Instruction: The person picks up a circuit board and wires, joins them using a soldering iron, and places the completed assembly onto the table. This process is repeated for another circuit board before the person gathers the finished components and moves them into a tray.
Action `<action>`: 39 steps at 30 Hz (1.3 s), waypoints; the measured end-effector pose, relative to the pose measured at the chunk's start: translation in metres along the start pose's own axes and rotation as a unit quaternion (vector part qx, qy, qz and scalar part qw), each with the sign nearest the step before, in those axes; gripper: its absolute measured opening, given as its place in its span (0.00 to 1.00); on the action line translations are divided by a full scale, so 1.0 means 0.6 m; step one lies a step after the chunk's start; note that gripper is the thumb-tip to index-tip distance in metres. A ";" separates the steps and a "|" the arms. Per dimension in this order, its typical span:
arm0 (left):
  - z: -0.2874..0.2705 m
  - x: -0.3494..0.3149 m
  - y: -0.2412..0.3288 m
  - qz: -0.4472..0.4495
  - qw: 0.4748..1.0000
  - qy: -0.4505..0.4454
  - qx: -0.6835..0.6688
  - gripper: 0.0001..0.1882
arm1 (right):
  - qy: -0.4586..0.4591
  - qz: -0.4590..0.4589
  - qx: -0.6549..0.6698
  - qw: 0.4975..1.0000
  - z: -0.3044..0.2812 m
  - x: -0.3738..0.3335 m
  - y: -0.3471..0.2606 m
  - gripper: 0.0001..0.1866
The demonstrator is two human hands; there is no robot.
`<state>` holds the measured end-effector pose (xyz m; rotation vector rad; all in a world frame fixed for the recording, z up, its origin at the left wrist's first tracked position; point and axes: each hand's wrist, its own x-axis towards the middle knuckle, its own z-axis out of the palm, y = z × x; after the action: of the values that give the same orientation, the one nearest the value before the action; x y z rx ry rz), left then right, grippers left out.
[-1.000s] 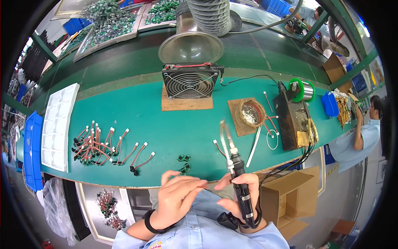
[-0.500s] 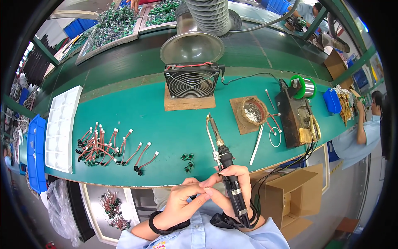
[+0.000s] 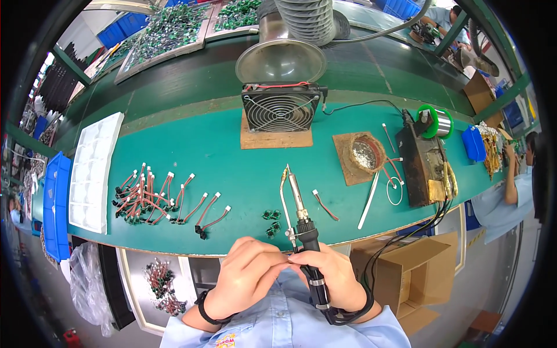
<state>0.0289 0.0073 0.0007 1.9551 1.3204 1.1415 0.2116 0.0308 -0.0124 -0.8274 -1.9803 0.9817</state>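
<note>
At lower centre, the right hand (image 3: pixel 337 277) grips a black-handled, metal-tipped soldering iron (image 3: pixel 306 229), likely light, stiff, best held by its handle (image 3: pixel 315 274). The left hand (image 3: pixel 249 274) curls alongside; whether it pinches anything is unclear.

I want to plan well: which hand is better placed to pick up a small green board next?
Probably the left hand: it carries no tool and is close to the green boards. The right hand holds the soldering iron. Whether the left fingers pinch something small is unclear.
</note>
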 end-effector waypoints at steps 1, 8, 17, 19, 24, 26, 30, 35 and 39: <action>0.000 -0.001 -0.001 0.012 0.999 -0.004 0.030 0.11 | -0.029 -0.003 -0.029 0.999 -0.003 0.000 -0.001 0.19; 0.013 -0.005 0.002 0.078 0.991 -0.014 0.107 0.12 | -0.040 -0.016 -0.093 0.995 -0.001 -0.007 0.009 0.24; 0.007 0.003 0.007 0.068 0.981 -0.076 0.163 0.09 | -0.048 -0.039 -0.152 0.986 -0.013 -0.007 0.001 0.24; 0.010 0.003 0.002 0.055 0.983 -0.093 0.146 0.09 | -0.042 -0.042 -0.125 0.990 -0.018 -0.013 0.009 0.23; 0.015 -0.005 -0.001 0.007 0.998 -0.057 0.028 0.08 | -0.009 -0.011 0.028 1.000 -0.017 -0.027 0.015 0.20; 0.024 -0.002 -0.001 0.033 0.998 -0.049 0.036 0.08 | 0.005 0.011 0.071 0.997 -0.011 -0.030 0.016 0.20; 0.027 0.001 0.001 0.040 0.998 -0.047 0.023 0.07 | 0.083 -0.015 0.095 0.992 0.003 -0.030 0.025 0.21; 0.030 0.002 -0.006 0.020 0.997 -0.070 -0.017 0.07 | 0.090 -0.016 0.110 0.990 0.003 -0.036 0.036 0.22; 0.022 -0.005 -0.038 -0.117 0.992 -0.013 0.038 0.07 | 0.148 0.007 0.079 0.986 -0.003 -0.042 0.043 0.21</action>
<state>0.0285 0.0142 -0.0246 1.8021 1.5540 0.9626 0.2314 0.0242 -0.0419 -0.8459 -1.6239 0.9498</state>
